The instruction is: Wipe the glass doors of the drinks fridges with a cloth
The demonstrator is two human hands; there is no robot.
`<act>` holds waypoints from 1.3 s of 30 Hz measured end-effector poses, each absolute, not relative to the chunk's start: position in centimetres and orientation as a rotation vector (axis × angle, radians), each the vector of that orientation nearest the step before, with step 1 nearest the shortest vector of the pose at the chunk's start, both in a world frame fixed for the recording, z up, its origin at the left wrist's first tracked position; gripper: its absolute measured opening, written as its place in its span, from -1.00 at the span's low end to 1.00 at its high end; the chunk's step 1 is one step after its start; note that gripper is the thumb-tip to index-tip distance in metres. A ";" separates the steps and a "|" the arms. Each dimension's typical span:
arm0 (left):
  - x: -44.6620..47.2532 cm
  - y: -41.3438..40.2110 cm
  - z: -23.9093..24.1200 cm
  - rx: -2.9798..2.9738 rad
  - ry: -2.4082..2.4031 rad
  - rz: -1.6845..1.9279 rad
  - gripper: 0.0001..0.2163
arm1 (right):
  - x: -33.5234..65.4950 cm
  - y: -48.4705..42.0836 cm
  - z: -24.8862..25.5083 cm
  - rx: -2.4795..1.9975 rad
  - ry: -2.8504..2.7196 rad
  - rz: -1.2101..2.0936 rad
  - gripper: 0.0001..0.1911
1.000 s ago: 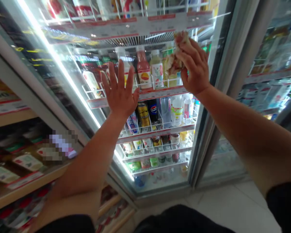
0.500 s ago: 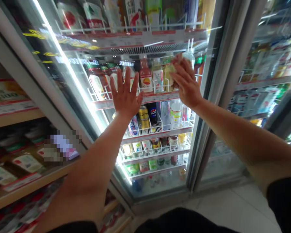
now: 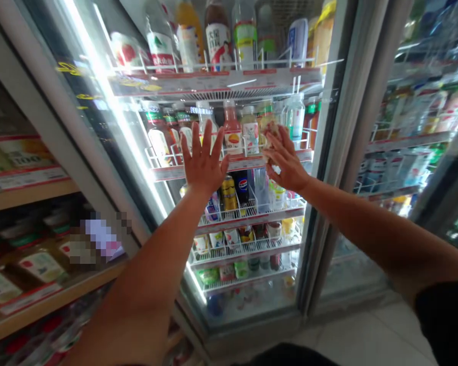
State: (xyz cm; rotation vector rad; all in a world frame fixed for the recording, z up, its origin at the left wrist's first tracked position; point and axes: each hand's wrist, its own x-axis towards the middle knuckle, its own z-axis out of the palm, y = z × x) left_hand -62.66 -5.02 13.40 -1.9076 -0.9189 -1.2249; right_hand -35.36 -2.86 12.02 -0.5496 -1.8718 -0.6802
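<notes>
Cloth (image 3: 272,128) partly hidden by right hand (image 3: 289,163), sleeve (image 3: 448,317) cropped

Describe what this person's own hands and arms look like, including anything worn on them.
The left hand and right hand wear no gloves, and no watch or bracelet shows. Both forearms are bare. The right sleeve is black, with no marking visible.

The fridge shelves (image 3: 248,219) are being lit by a glaring strip light (image 3: 129,131); the wooden shelf (image 3: 30,195) is being left dimmer, the right-hand bottles (image 3: 423,112) blurred.
</notes>
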 end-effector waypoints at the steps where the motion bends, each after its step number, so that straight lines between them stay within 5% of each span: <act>1: -62.6 -5.1 13.4 -1.911 -0.945 -1.214 -0.41 | -35.5 -2.9 12.1 -0.539 -1.897 -0.691 -0.59; 7: -62.5 -5.4 13.6 -1.929 -1.010 -1.183 -0.41 | -35.9 -2.4 15.7 -0.573 -1.768 -0.697 -0.49; 14: -62.6 -5.0 13.3 -1.884 -0.925 -1.208 -0.41 | -37.5 -3.2 11.9 -0.582 -1.951 -0.687 -0.44; 20: -62.6 -5.3 13.4 -1.957 -0.936 -1.263 -0.41 | -38.2 -2.4 15.7 -0.601 -1.732 -0.694 -0.36; 26: -62.5 -5.2 13.3 -1.858 -0.935 -1.183 -0.41 | -39.4 -3.3 12.0 -0.583 -1.899 -0.688 -0.40; 32: -62.3 -5.4 13.3 -1.893 -0.960 -1.218 -0.42 | -38.8 -2.2 15.8 -0.568 -1.782 -0.690 -0.43; 39: -62.1 -5.6 13.4 -1.871 -1.013 -1.217 -0.44 | -39.5 -3.0 12.3 -0.412 -1.873 -0.790 -0.42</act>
